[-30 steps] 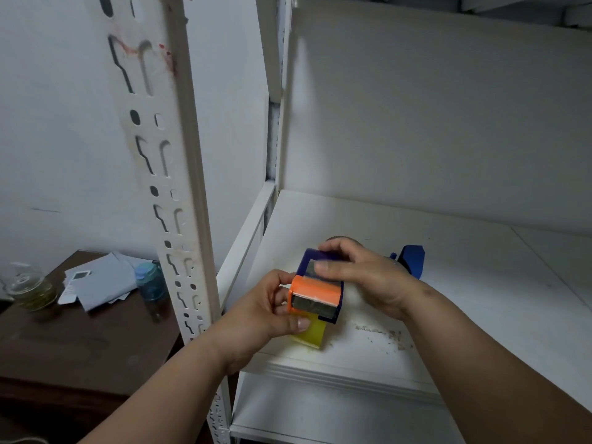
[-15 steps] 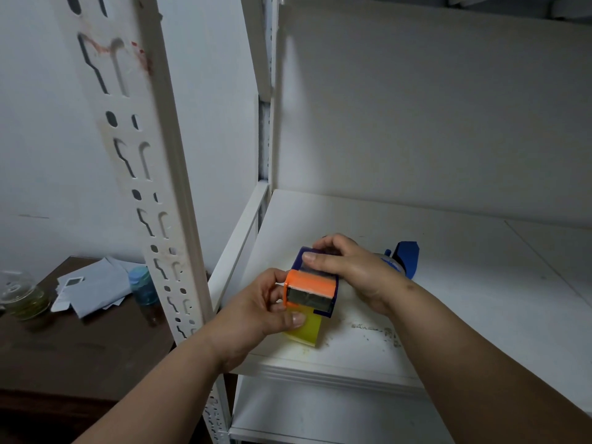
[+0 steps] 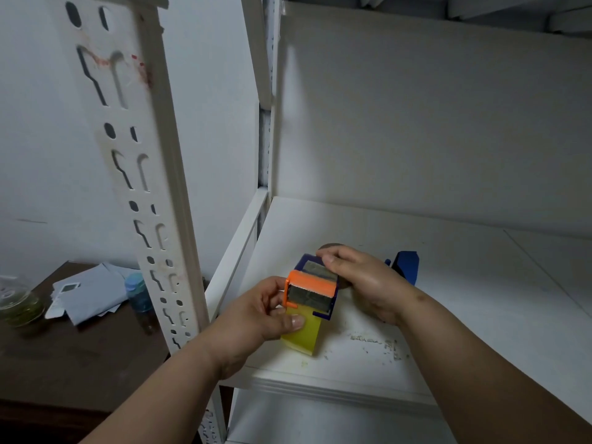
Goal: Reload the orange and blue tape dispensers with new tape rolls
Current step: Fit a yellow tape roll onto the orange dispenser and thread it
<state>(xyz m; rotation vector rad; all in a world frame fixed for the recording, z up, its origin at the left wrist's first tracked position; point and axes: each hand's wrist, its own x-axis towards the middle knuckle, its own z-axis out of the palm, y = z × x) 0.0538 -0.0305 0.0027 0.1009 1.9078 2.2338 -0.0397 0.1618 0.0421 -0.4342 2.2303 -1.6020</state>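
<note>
An orange and dark-blue tape dispenser (image 3: 312,288) is held over the front left of the white shelf (image 3: 448,283). My right hand (image 3: 362,280) grips its back part from above, fingers across the top. My left hand (image 3: 266,310) pinches the yellowish strip of tape (image 3: 302,333) that hangs from the dispenser's front, thumb pressed on it. Behind my right hand a second, blue dispenser (image 3: 406,264) pokes out, mostly hidden. The tape roll inside the held dispenser is covered by my right hand.
A slotted white upright post (image 3: 144,187) stands left of the shelf. Beyond it a dark wooden table (image 3: 48,357) carries papers (image 3: 86,293), a small blue-capped bottle (image 3: 137,291) and a glass jar (image 3: 19,306). Crumbs of debris (image 3: 374,342) lie near the shelf's front edge.
The yellowish tape strip hangs a little longer below the dispenser than before. Both hands keep their grip in nearly the same place; the view has shifted slightly.
</note>
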